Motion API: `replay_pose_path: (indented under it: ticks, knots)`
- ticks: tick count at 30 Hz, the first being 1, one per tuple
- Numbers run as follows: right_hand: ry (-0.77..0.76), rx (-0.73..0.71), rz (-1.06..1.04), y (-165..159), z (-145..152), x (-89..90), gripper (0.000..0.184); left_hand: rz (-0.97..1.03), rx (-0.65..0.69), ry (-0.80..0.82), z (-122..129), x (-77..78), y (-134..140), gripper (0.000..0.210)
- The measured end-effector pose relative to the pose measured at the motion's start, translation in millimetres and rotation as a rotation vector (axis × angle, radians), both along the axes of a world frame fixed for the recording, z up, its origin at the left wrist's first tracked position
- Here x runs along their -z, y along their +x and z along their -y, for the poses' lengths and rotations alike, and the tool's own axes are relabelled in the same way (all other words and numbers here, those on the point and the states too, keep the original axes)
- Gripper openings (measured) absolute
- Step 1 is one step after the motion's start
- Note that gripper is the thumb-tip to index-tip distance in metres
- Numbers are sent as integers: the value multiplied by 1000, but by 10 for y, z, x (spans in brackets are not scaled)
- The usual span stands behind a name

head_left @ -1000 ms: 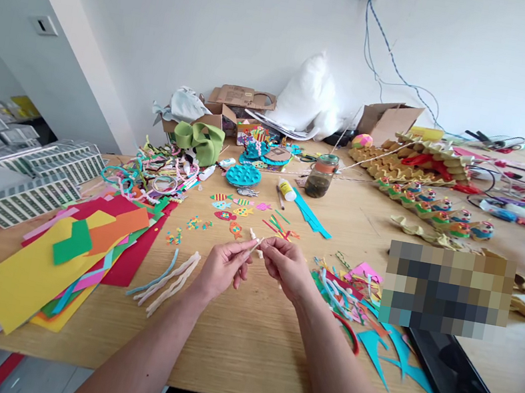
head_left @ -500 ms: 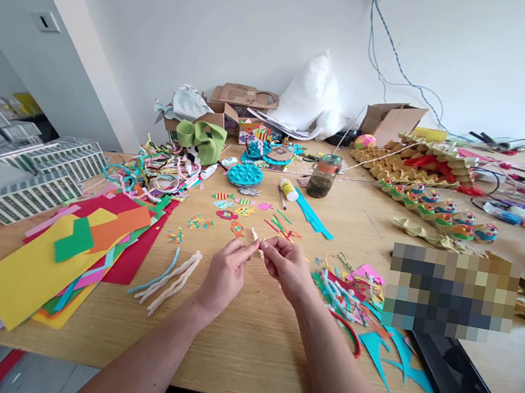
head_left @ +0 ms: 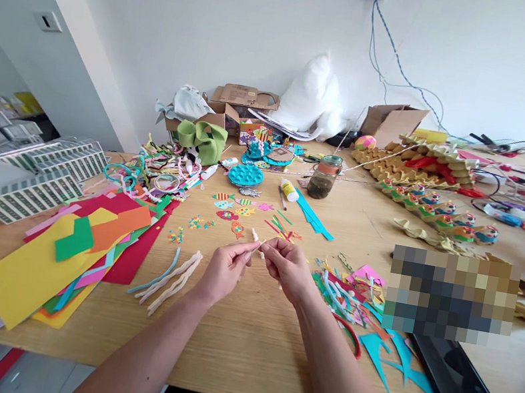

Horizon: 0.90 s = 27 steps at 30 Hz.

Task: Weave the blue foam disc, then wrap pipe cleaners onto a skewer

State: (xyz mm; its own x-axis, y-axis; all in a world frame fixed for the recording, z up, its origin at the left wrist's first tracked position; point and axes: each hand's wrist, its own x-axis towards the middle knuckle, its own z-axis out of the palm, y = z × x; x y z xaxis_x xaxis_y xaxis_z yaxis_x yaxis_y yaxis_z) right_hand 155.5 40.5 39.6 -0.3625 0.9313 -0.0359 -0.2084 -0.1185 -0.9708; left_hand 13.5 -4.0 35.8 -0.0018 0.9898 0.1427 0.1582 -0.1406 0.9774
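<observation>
Over the middle of the table, my left hand (head_left: 226, 270) and my right hand (head_left: 285, 263) meet with their fingertips pinched. Between them they hold a small white pipe cleaner (head_left: 255, 235); its upper end sticks up and the fingers cover much of it. Just beyond lie several colourful paper fish (head_left: 227, 215) and thin paper strips (head_left: 278, 228). Tiny paper bits (head_left: 176, 234) are scattered to the left. Loose white pipe cleaners (head_left: 174, 284) and a light blue pipe cleaner (head_left: 161, 275) rest left of my left hand.
Coloured paper sheets (head_left: 19, 276) are stacked at the left. Right of my right arm are paper and pipe cleaner scraps (head_left: 347, 293) and a black tray (head_left: 467, 388). Farther back stand a glue stick (head_left: 288, 190), a glass jar (head_left: 324, 179) and egg cartons (head_left: 380, 164).
My left fingers have shifted slightly down along the white pipe cleaner, and their grip has changed a little. My right hand stays nearly in place, still pinching.
</observation>
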Motion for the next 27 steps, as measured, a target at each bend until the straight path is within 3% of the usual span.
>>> replay_pose_path:
  ticks: [10, 18, 27]
  knots:
    - [81, -22, 17, 14, 0, -8, 31, 410, 70, -292, 12, -103, -13, 42]
    - [287, -110, 190, -30, 66, -36, 31, 385, -54, -309, -19, -125, -44, 32]
    - [182, -138, 148, -41, 99, -84, 33, 434, -32, -319, -18, -157, -53, 31]
